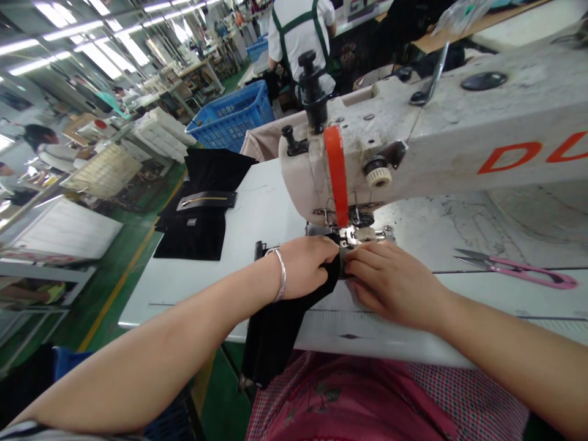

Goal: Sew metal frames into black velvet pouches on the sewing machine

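A black fabric piece (280, 331) runs under the sewing machine's needle area and hangs over the table's front edge. My left hand (307, 263), with a silver bangle at the wrist, is closed on this fabric just left of the presser foot (348, 237). To the right of the foot, my right hand (390, 278) has its fingers together, gripping the fabric's edge by a narrow greyish strip (342, 260). The fingertips of both hands are close to the foot and partly hide the work. The sewing machine (413, 135) carries a red guard (336, 174) in front of the needle bar.
Pink-handled thread snips (528, 271) lie on the table to the right. A stack of black pieces with a zipper (206, 200) rests at the table's left end. Beyond stand a blue crate (234, 113) and a person in a white shirt (298, 37).
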Demonstrator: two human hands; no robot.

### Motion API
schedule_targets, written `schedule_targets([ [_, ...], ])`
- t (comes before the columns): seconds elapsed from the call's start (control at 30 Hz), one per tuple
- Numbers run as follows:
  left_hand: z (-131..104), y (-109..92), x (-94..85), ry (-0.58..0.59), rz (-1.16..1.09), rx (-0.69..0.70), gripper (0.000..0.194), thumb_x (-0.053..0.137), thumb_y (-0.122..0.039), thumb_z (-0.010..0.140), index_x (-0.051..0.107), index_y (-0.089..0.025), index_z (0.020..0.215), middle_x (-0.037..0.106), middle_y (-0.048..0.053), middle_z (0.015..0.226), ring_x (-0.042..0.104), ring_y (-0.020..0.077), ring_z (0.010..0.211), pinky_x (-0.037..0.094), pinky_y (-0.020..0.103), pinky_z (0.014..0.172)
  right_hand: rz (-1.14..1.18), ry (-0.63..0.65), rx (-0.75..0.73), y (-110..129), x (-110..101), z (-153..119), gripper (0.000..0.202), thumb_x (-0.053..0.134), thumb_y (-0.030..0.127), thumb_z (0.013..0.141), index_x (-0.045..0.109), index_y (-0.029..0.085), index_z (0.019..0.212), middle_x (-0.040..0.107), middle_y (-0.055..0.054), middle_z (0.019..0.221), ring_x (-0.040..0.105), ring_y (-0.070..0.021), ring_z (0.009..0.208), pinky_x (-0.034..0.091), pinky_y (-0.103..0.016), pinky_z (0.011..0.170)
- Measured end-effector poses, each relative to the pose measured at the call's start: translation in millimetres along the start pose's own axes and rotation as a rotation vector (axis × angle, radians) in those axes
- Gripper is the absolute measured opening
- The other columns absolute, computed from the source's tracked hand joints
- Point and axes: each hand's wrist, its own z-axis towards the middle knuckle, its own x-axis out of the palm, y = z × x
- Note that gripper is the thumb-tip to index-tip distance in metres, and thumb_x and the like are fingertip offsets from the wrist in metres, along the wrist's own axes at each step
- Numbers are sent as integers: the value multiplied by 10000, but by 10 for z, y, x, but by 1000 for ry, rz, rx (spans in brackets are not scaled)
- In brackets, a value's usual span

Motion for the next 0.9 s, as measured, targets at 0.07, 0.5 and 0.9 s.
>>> schedule_targets([
  [0.07,-1,25,-54,2,-25,-14,131,488,-60,692,447,-183,672,605,24,809,578,182,801,456,294,721,13,18,-44,26,16,18,313,481,237,897,583,136,1175,583,-120,1245,485,-280,1181,395,-454,977],
  [0.5,58,-153,6,58,112,-53,168,464,-48,764,550,-162,853,635,55,909,597,207,887,473,315,811,7,6,1,5,51,7,259,494,326,933,615,169,1099,626,-106,1141,518,-285,1111,423,-467,927],
  [0.9,-259,123,166,-147,-178,-112,191,420,-247,951,600,-190,976,638,51,1138,588,195,1079,458,321,970,-39,14,10,5,92,-15,333,461,314,950,577,156,1219,595,-110,1192,513,-285,1108,421,-462,922],
])
